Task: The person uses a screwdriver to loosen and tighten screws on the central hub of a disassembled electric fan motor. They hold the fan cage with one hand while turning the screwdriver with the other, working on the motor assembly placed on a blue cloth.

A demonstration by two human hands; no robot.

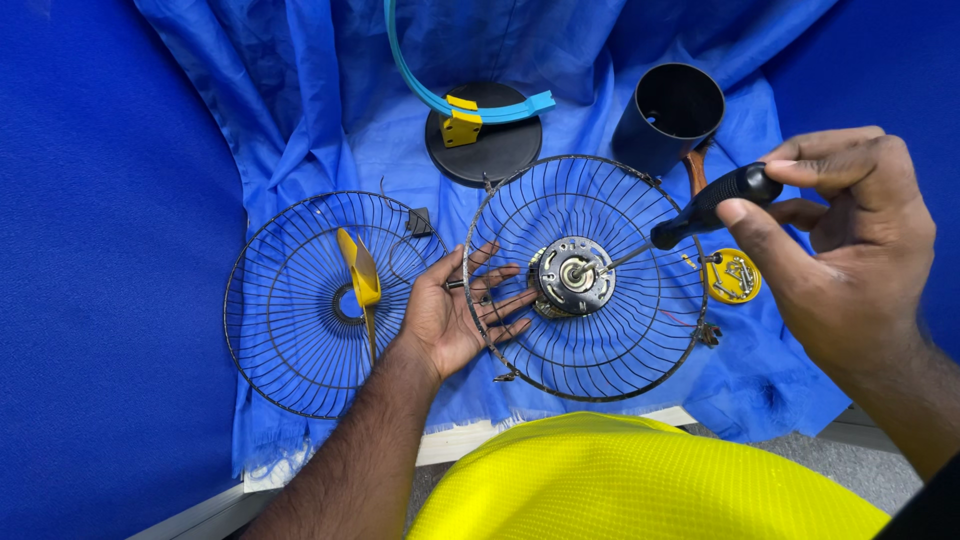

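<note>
My left hand [462, 312] lies palm up under the left side of a round wire fan guard [640, 330], its fingers reaching behind the wires toward the metal motor [574, 275] at the guard's centre. My right hand [845, 245] grips a black-handled screwdriver [712, 205]; its thin shaft points down-left and its tip rests on the motor face. A second wire guard [290, 340] lies to the left with a yellow fan blade [360, 270] on it.
A blue cloth [330, 110] covers the table. At the back stand a black round base [490, 150] with a yellow bracket and light-blue strip, and a black cylindrical housing [668, 115]. A yellow cap [733, 277] holds screws on the right. My yellow garment fills the bottom.
</note>
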